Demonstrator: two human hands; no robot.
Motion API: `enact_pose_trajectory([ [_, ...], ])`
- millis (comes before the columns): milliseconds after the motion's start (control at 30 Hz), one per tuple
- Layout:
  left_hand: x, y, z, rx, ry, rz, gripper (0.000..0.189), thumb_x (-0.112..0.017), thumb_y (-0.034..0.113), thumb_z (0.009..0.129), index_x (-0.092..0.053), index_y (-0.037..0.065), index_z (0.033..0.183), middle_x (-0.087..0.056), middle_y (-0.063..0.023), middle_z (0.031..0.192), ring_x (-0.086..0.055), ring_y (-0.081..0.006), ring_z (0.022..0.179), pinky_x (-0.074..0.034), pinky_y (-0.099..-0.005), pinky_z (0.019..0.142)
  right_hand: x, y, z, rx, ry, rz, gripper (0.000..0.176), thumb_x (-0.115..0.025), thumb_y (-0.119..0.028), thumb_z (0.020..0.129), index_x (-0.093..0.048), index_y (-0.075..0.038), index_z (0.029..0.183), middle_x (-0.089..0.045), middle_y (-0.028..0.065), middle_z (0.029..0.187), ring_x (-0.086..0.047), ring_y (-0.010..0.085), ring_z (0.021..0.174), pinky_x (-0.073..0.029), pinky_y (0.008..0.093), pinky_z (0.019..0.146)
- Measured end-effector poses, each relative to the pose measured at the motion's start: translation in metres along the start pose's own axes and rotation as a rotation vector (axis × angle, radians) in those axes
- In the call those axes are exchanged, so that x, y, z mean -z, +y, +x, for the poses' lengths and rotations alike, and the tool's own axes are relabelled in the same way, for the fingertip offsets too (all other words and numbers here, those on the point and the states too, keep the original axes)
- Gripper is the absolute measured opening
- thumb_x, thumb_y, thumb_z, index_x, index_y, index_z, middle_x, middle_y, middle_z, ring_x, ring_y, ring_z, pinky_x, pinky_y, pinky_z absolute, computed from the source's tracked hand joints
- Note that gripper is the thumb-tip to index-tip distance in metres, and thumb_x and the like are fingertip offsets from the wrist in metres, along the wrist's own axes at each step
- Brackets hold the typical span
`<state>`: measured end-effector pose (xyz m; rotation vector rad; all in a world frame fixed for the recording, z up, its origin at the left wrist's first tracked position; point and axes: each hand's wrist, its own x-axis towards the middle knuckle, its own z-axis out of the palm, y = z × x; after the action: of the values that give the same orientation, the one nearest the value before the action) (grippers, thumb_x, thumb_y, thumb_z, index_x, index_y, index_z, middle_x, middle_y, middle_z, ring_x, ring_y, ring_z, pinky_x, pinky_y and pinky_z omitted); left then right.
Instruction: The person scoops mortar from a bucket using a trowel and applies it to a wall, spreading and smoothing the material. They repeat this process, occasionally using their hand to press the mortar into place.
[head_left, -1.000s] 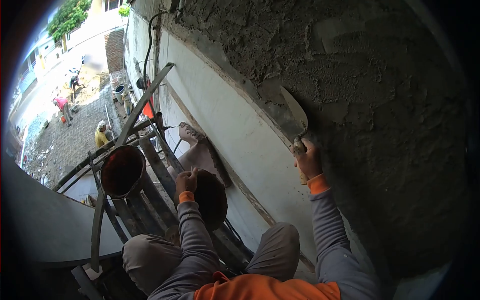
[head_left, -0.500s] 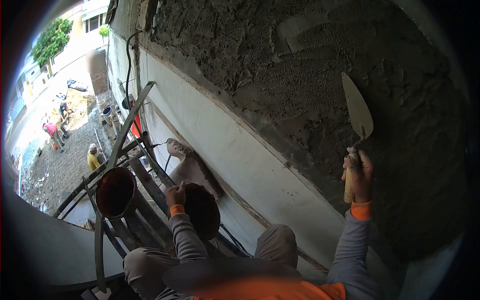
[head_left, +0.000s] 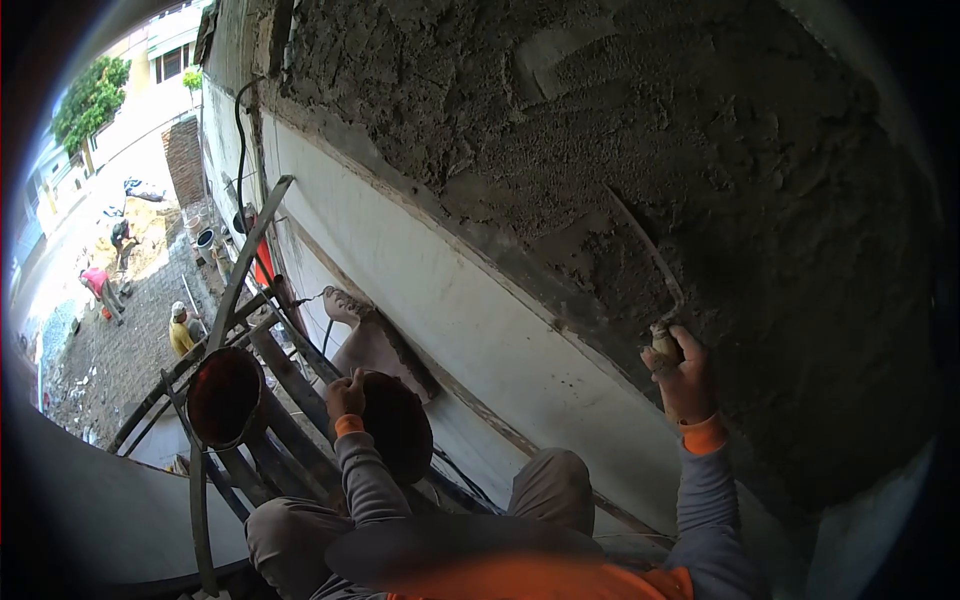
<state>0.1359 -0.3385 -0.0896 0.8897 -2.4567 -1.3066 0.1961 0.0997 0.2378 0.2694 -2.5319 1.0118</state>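
Observation:
My right hand (head_left: 686, 384) is wrapped round the handle of a pointed trowel (head_left: 648, 246). The blade shows nearly edge-on, lying close along the wet grey mortar (head_left: 520, 150) that coats the wall with a rough, ridged surface. On the other side, my left hand (head_left: 346, 398) grips the rim of a dark round bucket (head_left: 402, 430), which is tilted with its inside in shadow. Both buckets are near my knees; the second bucket (head_left: 226, 398), with a reddish-brown inside, stands to the left on the scaffold planks.
Metal scaffold bars (head_left: 240, 265) cross at my left, beside a drop to the ground. A white wall band (head_left: 450, 290) runs below the mortar. Far below, a person in yellow (head_left: 182, 332) and a person in pink (head_left: 98, 284) stand on the paving, with another farther off.
The trowel has moved left and down, and its blade has turned from flat-on to edge-on against the mortar. My left hand stays on the bucket rim; the view has shifted slightly.

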Motion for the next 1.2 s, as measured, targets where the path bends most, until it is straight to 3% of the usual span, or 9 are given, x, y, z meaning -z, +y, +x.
enact_pose_trajectory([
  [100, 0.001, -0.001, -0.004, 0.024, -0.019, 0.008, 0.05, -0.057, 0.05, 0.083, -0.068, 0.003, 0.075, -0.063, -0.0222, 0.075, -0.062, -0.0394, 0.076, -0.046, -0.0459, 0.071, -0.004, -0.007, 0.024, -0.266, -0.314, 0.258, 0.031, -0.071, -0.025, 0.079, -0.057, 0.0, 0.089, -0.054, 0.001, 0.068, -0.052, 0.0085, 0.055, -0.043, 0.0237, 0.051],
  [600, 0.001, -0.01, -0.004, 0.03, -0.029, -0.018, 0.046, -0.06, 0.049, 0.082, -0.07, 0.004, 0.077, -0.063, -0.0218, 0.077, -0.062, -0.04, 0.079, -0.047, -0.0459, 0.072, 0.067, -0.006, -0.014, -0.09, 0.052, 0.426, 0.035, -0.062, -0.025, 0.084, -0.05, -0.002, 0.108, -0.052, 0.0032, 0.069, -0.05, 0.0103, 0.053, -0.043, 0.0238, 0.049],
  [733, 0.003, -0.008, -0.008, -0.042, -0.054, -0.002, 0.046, -0.06, 0.048, 0.082, -0.069, 0.003, 0.077, -0.063, -0.023, 0.075, -0.062, -0.0397, 0.077, -0.047, -0.046, 0.072, -0.018, 0.016, -0.056, -0.093, -0.239, 0.556, 0.043, -0.068, -0.023, 0.085, -0.047, -0.007, 0.118, -0.052, 0.0012, 0.075, -0.051, 0.0076, 0.059, -0.045, 0.0237, 0.055],
  [767, 0.005, -0.006, -0.007, -0.065, -0.052, 0.004, 0.046, -0.06, 0.047, 0.082, -0.069, 0.003, 0.077, -0.062, -0.0231, 0.074, -0.063, -0.0393, 0.076, -0.047, -0.0459, 0.071, -0.046, 0.006, -0.069, -0.193, -0.374, 0.463, 0.045, -0.069, -0.026, 0.084, -0.049, -0.006, 0.119, -0.058, 0.0044, 0.081, -0.057, 0.0112, 0.065, -0.048, 0.0269, 0.061],
  [867, 0.007, -0.002, -0.007, -0.127, -0.044, -0.034, 0.047, -0.062, 0.045, 0.081, -0.068, 0.0, 0.073, -0.06, -0.0223, 0.066, -0.062, -0.0374, 0.067, -0.046, -0.044, 0.066, -0.135, 0.028, -0.113, 0.09, -0.693, -0.145, 0.046, -0.063, -0.042, 0.082, -0.057, -0.01, 0.116, -0.065, 0.0186, 0.09, -0.063, 0.0365, 0.085, -0.05, 0.0402, 0.074],
  [933, 0.008, 0.008, -0.011, -0.14, -0.045, -0.081, 0.047, -0.063, 0.045, 0.081, -0.067, -0.001, 0.072, -0.059, -0.0219, 0.063, -0.061, -0.0366, 0.062, -0.045, -0.0434, 0.062, -0.207, 0.067, -0.145, 0.275, -0.83, -0.129, 0.04, -0.06, -0.038, 0.083, -0.055, -0.01, 0.112, -0.064, 0.0168, 0.096, -0.063, 0.0375, 0.085, -0.05, 0.0461, 0.074],
  [1000, 0.006, 0.015, -0.019, -0.166, -0.071, -0.139, 0.047, -0.063, 0.044, 0.081, -0.066, -0.001, 0.07, -0.057, -0.0223, 0.061, -0.06, -0.0357, 0.059, -0.044, -0.0434, 0.06, -0.259, 0.065, -0.152, 0.044, -1.052, -0.336, 0.038, -0.049, -0.023, 0.084, -0.051, -0.012, 0.12, -0.061, 0.0143, 0.105, -0.062, 0.0363, 0.088, -0.049, 0.0493, 0.078],
  [1067, -0.003, 0.01, -0.026, -0.174, -0.112, -0.171, 0.047, -0.063, 0.044, 0.081, -0.066, -0.001, 0.069, -0.056, -0.0225, 0.059, -0.06, -0.0349, 0.057, -0.044, -0.0433, 0.059, -0.296, 0.054, -0.14, 0.18, -1.184, -0.397, 0.039, -0.048, -0.021, 0.084, -0.048, -0.01, 0.121, -0.061, 0.0167, 0.109, -0.062, 0.0386, 0.09, -0.049, 0.0486, 0.079],
  [1200, -0.027, -0.006, -0.024, -0.182, -0.145, -0.167, 0.046, -0.063, 0.043, 0.082, -0.066, -0.001, 0.07, -0.055, -0.0214, 0.057, -0.06, -0.0311, 0.055, -0.044, -0.0418, 0.058, -0.364, 0.063, -0.163, 0.11, -1.087, -0.183, 0.044, -0.047, -0.021, 0.085, -0.045, -0.009, 0.127, -0.06, 0.0225, 0.11, -0.063, 0.0388, 0.091, -0.05, 0.0476, 0.078],
])
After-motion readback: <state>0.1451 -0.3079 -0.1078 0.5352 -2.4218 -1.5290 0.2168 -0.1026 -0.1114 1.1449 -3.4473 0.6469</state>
